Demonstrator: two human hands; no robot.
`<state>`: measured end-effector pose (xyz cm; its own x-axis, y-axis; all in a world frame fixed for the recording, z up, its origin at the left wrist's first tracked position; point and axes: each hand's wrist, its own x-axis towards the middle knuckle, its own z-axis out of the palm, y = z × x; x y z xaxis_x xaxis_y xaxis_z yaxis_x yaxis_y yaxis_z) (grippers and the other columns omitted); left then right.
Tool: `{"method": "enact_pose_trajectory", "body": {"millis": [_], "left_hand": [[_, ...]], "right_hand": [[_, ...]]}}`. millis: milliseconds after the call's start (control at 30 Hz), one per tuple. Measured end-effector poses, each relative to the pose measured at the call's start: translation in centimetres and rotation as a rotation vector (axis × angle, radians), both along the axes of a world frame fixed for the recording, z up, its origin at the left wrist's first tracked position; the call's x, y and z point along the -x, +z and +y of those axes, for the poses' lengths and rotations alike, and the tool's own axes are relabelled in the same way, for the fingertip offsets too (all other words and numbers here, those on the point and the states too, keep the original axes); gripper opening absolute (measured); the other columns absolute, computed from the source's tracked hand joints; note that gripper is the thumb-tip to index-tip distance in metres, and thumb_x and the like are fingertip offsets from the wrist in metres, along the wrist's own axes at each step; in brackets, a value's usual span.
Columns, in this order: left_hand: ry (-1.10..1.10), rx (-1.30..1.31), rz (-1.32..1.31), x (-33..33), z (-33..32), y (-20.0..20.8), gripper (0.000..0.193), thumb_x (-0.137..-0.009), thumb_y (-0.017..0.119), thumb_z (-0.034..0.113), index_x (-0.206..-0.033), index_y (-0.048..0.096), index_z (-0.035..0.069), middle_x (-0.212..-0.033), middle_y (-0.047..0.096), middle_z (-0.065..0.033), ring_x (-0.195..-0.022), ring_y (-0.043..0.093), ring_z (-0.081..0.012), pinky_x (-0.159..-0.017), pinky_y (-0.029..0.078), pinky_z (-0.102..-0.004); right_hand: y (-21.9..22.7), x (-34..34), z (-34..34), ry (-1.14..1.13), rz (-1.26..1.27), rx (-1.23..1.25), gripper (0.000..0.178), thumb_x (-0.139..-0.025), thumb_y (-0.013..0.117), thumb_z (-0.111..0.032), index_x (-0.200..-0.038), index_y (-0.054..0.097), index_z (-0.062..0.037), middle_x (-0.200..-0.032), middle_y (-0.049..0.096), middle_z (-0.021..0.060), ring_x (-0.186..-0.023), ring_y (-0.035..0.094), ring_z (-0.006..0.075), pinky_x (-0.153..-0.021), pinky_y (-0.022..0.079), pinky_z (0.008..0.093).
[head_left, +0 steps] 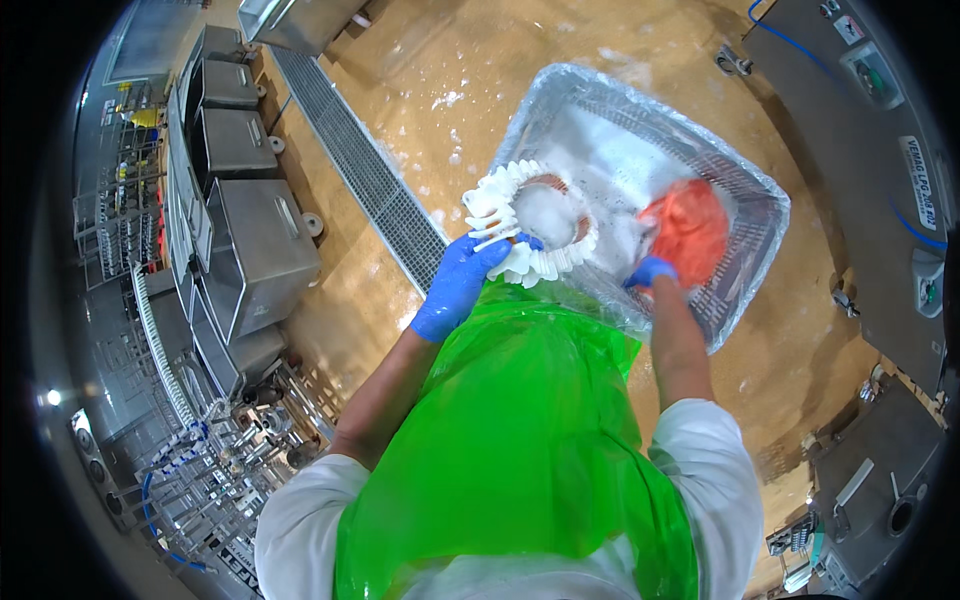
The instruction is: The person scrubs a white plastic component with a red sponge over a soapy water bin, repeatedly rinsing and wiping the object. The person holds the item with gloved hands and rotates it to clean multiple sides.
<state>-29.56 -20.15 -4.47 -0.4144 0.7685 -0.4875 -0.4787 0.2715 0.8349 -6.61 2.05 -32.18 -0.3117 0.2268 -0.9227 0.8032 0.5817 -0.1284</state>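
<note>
My left hand [462, 281], in a blue glove, is closed around the near left side of a white toothed plastic ring [555, 262]. The ring is made of many narrow segments and is tilted over the left edge of a plastic-lined crate [765, 215]. Soapy water with white foam [610, 135] lies in the crate. My right hand [655, 272], also gloved in blue, is down inside the crate, closed at the near edge of a red-orange cloth [692, 232]. Motion blurs the cloth, and its fine shape is unclear.
The crate stands on a wet tan floor [420, 60]. A grated drain [370, 170] runs to its left. Steel wheeled bins [255, 255] line the left side, with racks of metal parts [260, 450] nearer me. A grey machine [850, 130] stands at the right.
</note>
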Motion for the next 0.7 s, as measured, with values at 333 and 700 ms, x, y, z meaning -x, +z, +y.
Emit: {"method": "enact_pose_trajectory", "body": {"millis": [333, 700], "left_hand": [[-0.343, -0.139, 0.074, -4.9, 9.1, 2.3, 0.036, -0.091, 0.053, 0.018, -0.119, 0.053, -0.003, -0.108, 0.066, -0.0113, -0.099, 0.061, -0.0184, -0.091, 0.046, -0.0317], [-0.785, -0.254, 0.197, -13.8, 10.9, 2.9, 0.032, -0.091, 0.049, 0.012, -0.12, 0.053, -0.002, -0.12, 0.058, -0.0123, -0.11, 0.057, -0.0194, -0.096, 0.042, -0.0306]], "right_hand": [[15.1, -7.7, -0.2, -0.78, 0.77, 0.294, 0.028, -0.086, 0.06, -0.026, -0.1, 0.069, -0.0034, -0.092, 0.07, 0.01, -0.082, 0.063, 0.0154, -0.078, 0.049, 0.0341], [32.1, -10.3, -4.5, -0.67, 1.015, -0.113, 0.027, -0.083, 0.046, -0.016, -0.102, 0.059, -0.0013, -0.084, 0.06, 0.0245, -0.08, 0.06, 0.0403, -0.071, 0.048, 0.0428]]}}
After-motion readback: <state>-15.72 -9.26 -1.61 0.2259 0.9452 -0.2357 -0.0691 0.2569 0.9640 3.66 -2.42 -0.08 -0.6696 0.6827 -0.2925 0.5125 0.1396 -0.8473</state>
